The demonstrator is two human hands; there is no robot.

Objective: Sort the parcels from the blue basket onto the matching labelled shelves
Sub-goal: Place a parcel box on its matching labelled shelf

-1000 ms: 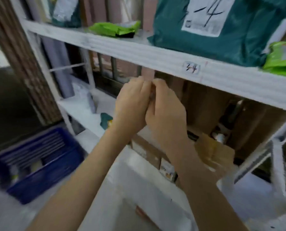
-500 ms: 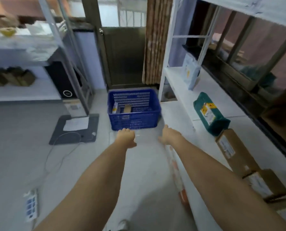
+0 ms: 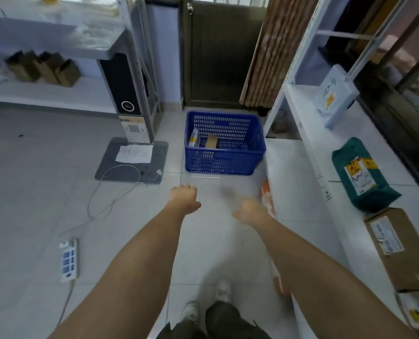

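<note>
The blue basket (image 3: pixel 224 162) stands on the tiled floor ahead, by the end of the right shelf unit. Inside it I see a small brown box (image 3: pixel 211 141) and a white parcel with a yellow label (image 3: pixel 193 138). Both arms stretch forward over the floor, short of the basket. My left hand (image 3: pixel 183 198) holds nothing, its fingers loosely curled. My right hand (image 3: pixel 248 210) is blurred and also holds nothing. On the white right shelf (image 3: pixel 301 152) lie a green parcel (image 3: pixel 361 174), a white bag parcel (image 3: pixel 334 96) and a brown carton (image 3: pixel 401 248).
A grey floor mat (image 3: pixel 110 165) with a black device stands left of the basket. A cable and a white power strip (image 3: pixel 68 260) lie on the floor at left. A second shelf unit with dark boxes (image 3: pixel 44 69) is at far left. A brown door (image 3: pixel 218 57) is behind the basket.
One second ago both hands were together up at the shelf labelled 34. They have dropped and parted, and my view has turned down to the floor and the basket, which is now nearer.
</note>
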